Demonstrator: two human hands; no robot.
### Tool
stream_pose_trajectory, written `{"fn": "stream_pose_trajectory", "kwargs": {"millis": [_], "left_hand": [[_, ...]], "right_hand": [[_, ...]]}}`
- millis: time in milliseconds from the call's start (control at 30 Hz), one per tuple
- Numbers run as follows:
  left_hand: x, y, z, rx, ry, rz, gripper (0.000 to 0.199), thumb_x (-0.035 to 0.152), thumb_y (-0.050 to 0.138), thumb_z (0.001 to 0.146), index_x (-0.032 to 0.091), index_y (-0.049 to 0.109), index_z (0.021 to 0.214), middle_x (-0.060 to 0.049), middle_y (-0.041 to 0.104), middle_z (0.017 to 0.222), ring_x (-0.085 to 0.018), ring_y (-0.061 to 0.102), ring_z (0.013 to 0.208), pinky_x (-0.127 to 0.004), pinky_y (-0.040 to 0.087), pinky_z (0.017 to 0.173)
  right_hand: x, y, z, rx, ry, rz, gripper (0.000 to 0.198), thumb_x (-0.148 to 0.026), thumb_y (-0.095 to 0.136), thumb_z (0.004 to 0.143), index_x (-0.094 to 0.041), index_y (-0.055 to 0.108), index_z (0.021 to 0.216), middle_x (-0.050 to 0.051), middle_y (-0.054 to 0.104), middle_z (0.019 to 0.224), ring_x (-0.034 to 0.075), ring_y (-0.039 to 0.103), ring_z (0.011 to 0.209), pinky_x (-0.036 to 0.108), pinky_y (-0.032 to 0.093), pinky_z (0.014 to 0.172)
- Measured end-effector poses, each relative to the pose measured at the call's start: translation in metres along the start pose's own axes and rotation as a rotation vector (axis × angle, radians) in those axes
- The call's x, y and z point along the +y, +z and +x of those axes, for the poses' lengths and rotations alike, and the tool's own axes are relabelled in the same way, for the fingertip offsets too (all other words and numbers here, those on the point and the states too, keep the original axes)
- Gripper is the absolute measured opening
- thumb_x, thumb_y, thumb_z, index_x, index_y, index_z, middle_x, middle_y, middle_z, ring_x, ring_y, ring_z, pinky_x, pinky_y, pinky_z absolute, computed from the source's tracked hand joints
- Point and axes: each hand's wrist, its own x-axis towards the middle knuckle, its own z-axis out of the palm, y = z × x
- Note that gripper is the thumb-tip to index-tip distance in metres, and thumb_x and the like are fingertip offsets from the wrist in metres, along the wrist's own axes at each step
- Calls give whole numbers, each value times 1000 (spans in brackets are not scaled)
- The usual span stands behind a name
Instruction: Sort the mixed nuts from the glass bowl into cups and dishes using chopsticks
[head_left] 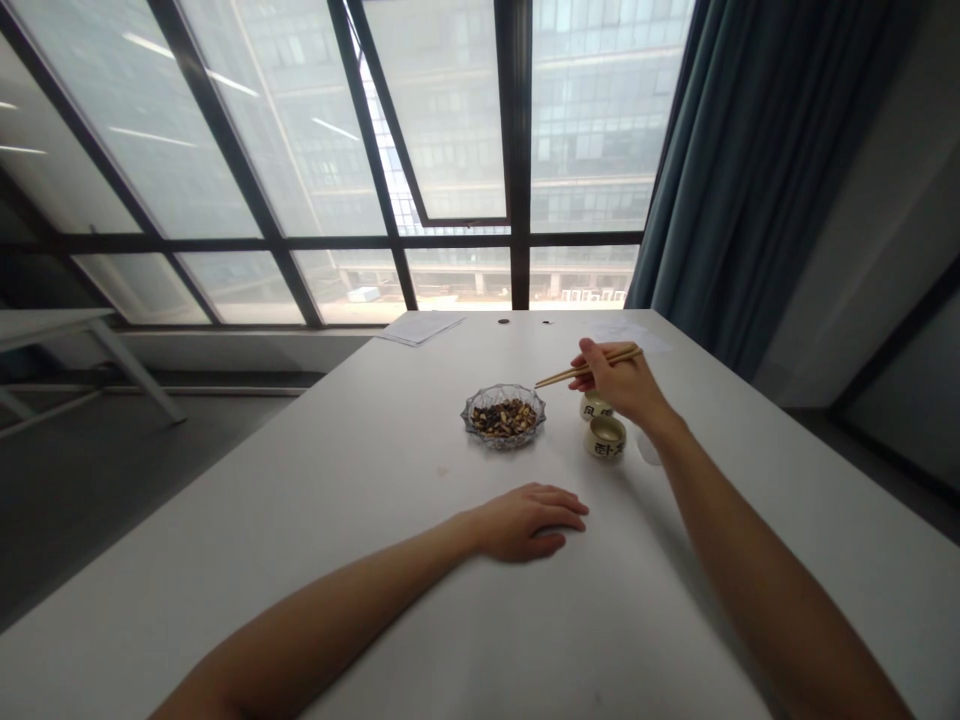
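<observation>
My right hand (616, 380) grips a pair of wooden chopsticks (559, 378), their tips pointing left, just above and to the right of a clear glass bowl (471, 428). In the bowl lies a mix of dark and pale seeds or beans (504, 416), too small to name. Below my right hand stand two small ceramic cups with dark characters: a nearer cup (604, 448) and a farther cup (592, 410), partly hidden by the hand. My left hand (521, 522) rests on the table in front of the bowl, fingers stretched out, holding nothing.
The white table (360, 520) reaches toward the windows. Sheets of paper (421, 327) lie at its far left edge, with more paper (630, 333) at the far right. A whitish round object (646, 450) is partly behind my right wrist. A blue curtain (735, 200) hangs right.
</observation>
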Motion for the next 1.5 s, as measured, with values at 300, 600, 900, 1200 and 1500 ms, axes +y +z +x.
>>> {"fn": "stream_pose_trajectory", "kwargs": {"millis": [300, 600, 900, 1200, 1500], "left_hand": [[0, 1, 0, 8, 8, 1, 37, 25, 55, 97, 27, 61, 134, -7, 60, 144, -24, 54, 136, -38, 38, 119], [-2, 3, -1, 27, 23, -10, 36, 28, 56, 98, 27, 61, 133, -7, 61, 143, -23, 54, 136, -35, 39, 118], [-4, 6, -1, 44, 28, -5, 37, 26, 56, 96, 26, 62, 133, -6, 60, 145, -23, 54, 136, -36, 38, 119], [-6, 7, 0, 56, 54, -10, 37, 25, 55, 96, 23, 62, 132, -7, 60, 145, -23, 54, 136, -35, 39, 119], [-5, 5, 0, 39, 39, -18, 37, 26, 55, 96, 24, 63, 133, -7, 60, 145, -23, 54, 137, -35, 39, 119]], "right_hand": [[33, 31, -2, -99, 9, 34, 57, -69, 63, 87, -14, 75, 81, 12, 77, 74, 24, 77, 64, 30, 63, 58], [50, 55, -12, -212, -10, 57, 49, -64, 61, 90, -18, 75, 82, 8, 78, 78, 26, 77, 73, 34, 63, 67], [79, 84, -26, -340, -5, 95, 38, -55, 63, 90, -21, 77, 84, 6, 78, 81, 25, 74, 79, 36, 61, 75], [85, 89, -27, -360, 9, 130, 36, -52, 64, 91, -19, 77, 89, 7, 78, 81, 22, 75, 75, 30, 60, 66], [83, 93, -27, -389, -29, 56, 35, -48, 61, 94, -18, 75, 83, 6, 77, 81, 22, 73, 73, 29, 58, 63]]}}
